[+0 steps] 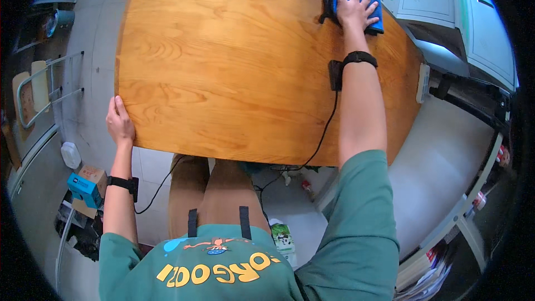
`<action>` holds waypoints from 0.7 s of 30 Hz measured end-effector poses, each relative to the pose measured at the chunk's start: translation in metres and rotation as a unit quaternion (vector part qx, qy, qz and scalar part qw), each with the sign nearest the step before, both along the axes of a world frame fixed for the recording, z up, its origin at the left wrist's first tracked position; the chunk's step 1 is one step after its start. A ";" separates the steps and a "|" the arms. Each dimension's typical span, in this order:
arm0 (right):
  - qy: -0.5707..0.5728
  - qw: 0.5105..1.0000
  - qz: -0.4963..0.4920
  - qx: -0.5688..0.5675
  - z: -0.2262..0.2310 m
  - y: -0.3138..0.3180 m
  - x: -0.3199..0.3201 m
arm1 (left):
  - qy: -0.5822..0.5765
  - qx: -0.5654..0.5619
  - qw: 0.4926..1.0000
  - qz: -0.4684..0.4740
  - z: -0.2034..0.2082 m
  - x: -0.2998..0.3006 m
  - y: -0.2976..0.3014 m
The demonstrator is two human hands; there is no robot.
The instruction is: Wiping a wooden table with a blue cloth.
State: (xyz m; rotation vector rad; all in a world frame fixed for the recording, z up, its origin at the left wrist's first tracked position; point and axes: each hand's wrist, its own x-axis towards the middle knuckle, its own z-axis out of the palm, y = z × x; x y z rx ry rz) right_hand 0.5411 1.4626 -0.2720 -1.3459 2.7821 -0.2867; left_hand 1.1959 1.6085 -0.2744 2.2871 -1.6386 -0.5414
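Observation:
A blue cloth point(378, 6) lies at the far right corner of a wooden table point(234, 56). My right hand point(353, 6) presses flat on the cloth with its fingers spread. My left hand point(119, 122) grips the table's near left corner, thumb on top. Both wrists carry black bands, and a black cable runs from the right one under the table.
A small white box point(423, 82) sits at the table's right edge. Grey cabinets point(446, 5) stand beyond the table at the right. On the floor at the left are a metal chair frame point(44, 86), a blue box point(84, 189) and a cardboard box point(95, 175).

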 end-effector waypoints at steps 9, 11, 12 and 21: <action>-0.001 0.998 -0.053 0.030 -0.003 0.049 -0.091 | 0.008 -0.036 0.999 -0.015 -0.004 0.004 0.000; 0.003 0.996 -0.082 0.047 -0.002 0.075 -0.112 | 0.021 0.005 1.000 -0.004 -0.001 0.002 -0.002; 0.002 0.992 -0.107 0.064 -0.003 0.091 -0.121 | 0.028 0.046 0.998 0.011 0.003 0.004 -0.002; 0.040 0.986 -0.140 0.087 -0.008 0.280 -0.122 | -0.007 0.061 0.998 0.017 0.008 0.001 -0.004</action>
